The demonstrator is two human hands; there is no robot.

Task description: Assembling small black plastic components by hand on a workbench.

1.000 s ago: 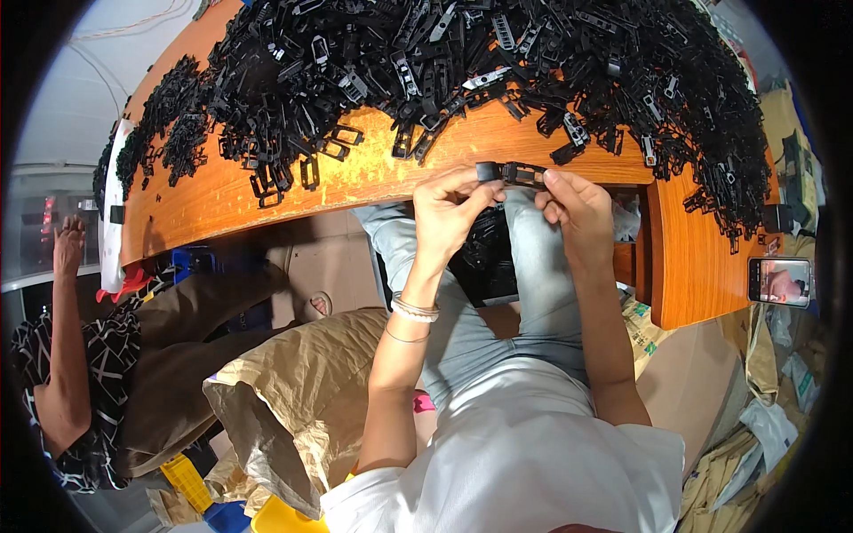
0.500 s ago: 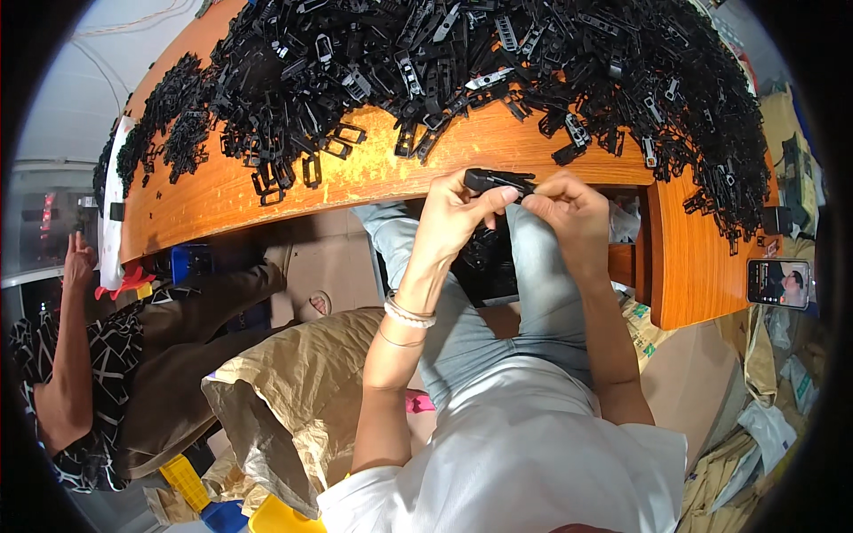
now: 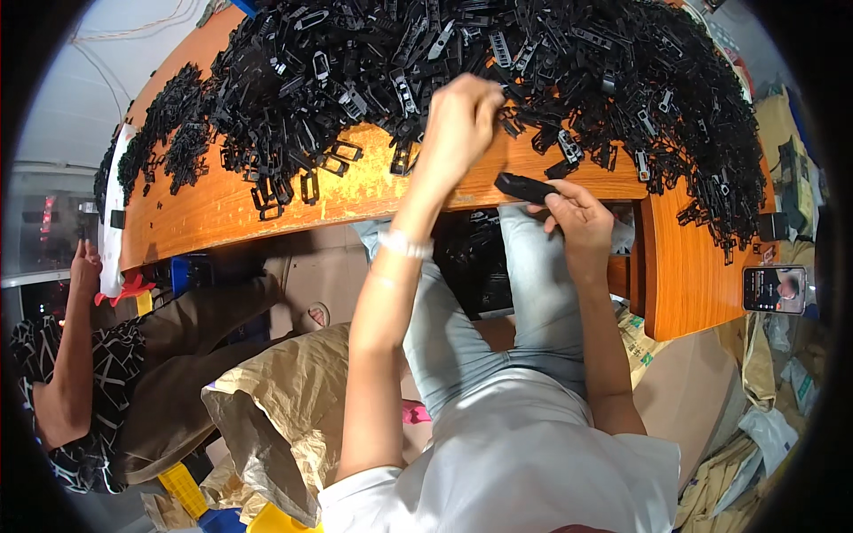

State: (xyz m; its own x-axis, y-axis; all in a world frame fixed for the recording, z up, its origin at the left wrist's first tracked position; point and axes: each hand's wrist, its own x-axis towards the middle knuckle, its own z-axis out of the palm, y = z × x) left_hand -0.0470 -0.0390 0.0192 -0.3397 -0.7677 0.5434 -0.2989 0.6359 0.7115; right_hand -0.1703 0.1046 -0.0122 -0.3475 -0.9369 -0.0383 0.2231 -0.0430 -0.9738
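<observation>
One black part (image 3: 526,188) is sitting on the near side of the pile (image 3: 622,53), right hand (image 3: 585,226) clamping its end with thumb and fingers; keeping that pinch steady is probably serving best. Left hand (image 3: 462,120) is hovering at the pile's near edge, blur hiding whether its fingers are together or gripping, frame cutting off the pile's far side

Parts (image 3: 346,84) lie on the far side of the table (image 3: 213,204), a phone (image 3: 775,290) at its right, a paper bag (image 3: 280,377) near left.
</observation>
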